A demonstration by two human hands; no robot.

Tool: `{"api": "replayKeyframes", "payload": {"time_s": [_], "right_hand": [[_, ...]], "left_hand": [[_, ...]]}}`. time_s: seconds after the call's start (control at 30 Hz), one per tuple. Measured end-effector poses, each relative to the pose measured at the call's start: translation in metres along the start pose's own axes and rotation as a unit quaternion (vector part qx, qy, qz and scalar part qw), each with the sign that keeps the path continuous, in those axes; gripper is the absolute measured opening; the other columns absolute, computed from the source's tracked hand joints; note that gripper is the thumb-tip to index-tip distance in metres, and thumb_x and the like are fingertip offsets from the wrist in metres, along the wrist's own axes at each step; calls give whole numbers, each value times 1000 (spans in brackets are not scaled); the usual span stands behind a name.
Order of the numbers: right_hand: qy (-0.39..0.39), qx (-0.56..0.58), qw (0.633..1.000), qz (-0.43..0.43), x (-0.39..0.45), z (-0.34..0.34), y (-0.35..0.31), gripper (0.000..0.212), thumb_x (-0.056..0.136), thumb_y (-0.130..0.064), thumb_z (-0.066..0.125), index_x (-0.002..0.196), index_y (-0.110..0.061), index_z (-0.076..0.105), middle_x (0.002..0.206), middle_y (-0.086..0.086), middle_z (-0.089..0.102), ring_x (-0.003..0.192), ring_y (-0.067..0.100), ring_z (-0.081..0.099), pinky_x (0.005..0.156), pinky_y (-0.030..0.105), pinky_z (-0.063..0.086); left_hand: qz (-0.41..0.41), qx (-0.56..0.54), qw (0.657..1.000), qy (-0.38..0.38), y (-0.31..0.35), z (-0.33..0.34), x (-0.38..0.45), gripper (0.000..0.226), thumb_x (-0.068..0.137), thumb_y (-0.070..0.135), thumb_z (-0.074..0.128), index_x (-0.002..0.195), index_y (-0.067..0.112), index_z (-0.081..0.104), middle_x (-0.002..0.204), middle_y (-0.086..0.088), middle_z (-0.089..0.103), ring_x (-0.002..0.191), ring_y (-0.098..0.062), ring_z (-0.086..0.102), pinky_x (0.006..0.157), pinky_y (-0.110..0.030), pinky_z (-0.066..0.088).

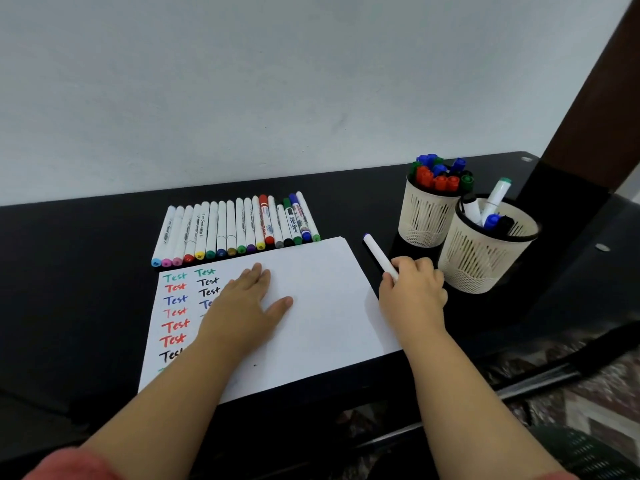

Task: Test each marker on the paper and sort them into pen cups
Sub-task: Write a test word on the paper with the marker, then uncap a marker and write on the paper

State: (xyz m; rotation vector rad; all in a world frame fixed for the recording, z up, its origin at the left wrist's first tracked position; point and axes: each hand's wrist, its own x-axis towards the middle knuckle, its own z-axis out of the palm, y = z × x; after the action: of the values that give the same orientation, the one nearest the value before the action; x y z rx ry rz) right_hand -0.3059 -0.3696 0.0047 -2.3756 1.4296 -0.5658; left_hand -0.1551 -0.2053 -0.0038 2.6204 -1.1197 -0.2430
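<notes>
A white sheet of paper (311, 306) lies on the black table, with "Test" written down its left side in green, red, blue and black. My left hand (246, 303) rests flat on it, fingers spread. My right hand (412, 292) is just off the paper's right edge, closed around a white marker (379, 254) whose far end points up and to the left. A row of several markers (239, 230) lies above the paper. Two cream mesh pen cups stand at the right: the far cup (426, 216) is packed with markers, the near cup (481, 258) holds a few.
The black table (86, 271) meets a white wall behind. A dark wooden post (595, 98) rises at the right behind the cups. The table's front edge runs beneath my forearms, with patterned floor beyond at the lower right.
</notes>
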Motion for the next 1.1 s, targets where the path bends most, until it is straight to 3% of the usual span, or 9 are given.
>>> {"api": "replayKeyframes", "payload": {"time_s": [0.27, 0.67, 0.9, 1.1], "right_hand": [[-9, -29, 995, -91, 16, -8, -24, 34, 97, -27, 45, 130, -19, 49, 127, 5, 47, 117, 26, 39, 92, 37, 33], [-94, -61, 970, -217, 70, 14, -75, 33, 98, -28, 43, 130, -21, 46, 125, 4, 47, 114, 22, 41, 90, 34, 36], [-224, -4, 953, -203, 113, 36, -108, 45, 96, -21, 45, 140, -26, 37, 131, 8, 42, 115, 25, 43, 96, 43, 45], [-269, 4, 949, -163, 120, 50, -115, 46, 94, -14, 47, 138, -14, 36, 132, 12, 38, 103, 27, 52, 88, 38, 48]], "left_hand": [[-10, -21, 1000, 15, 4, -5, -6, 70, 94, 57, 33, 151, 23, 12, 158, 10, 2, 144, -9, 2, 114, -25, 1], [-11, -23, 999, 20, 5, -8, -4, 68, 94, 56, 34, 151, 25, 12, 158, 12, 0, 144, -9, 2, 113, -23, 2], [-7, -27, 999, 43, 2, -3, -1, 69, 93, 57, 35, 151, 26, 12, 157, 13, 0, 143, -6, 2, 111, -19, -1], [-14, -33, 998, 44, 2, -3, -2, 69, 93, 57, 36, 150, 29, 11, 156, 16, -3, 143, -3, -1, 108, -15, -5]]}}
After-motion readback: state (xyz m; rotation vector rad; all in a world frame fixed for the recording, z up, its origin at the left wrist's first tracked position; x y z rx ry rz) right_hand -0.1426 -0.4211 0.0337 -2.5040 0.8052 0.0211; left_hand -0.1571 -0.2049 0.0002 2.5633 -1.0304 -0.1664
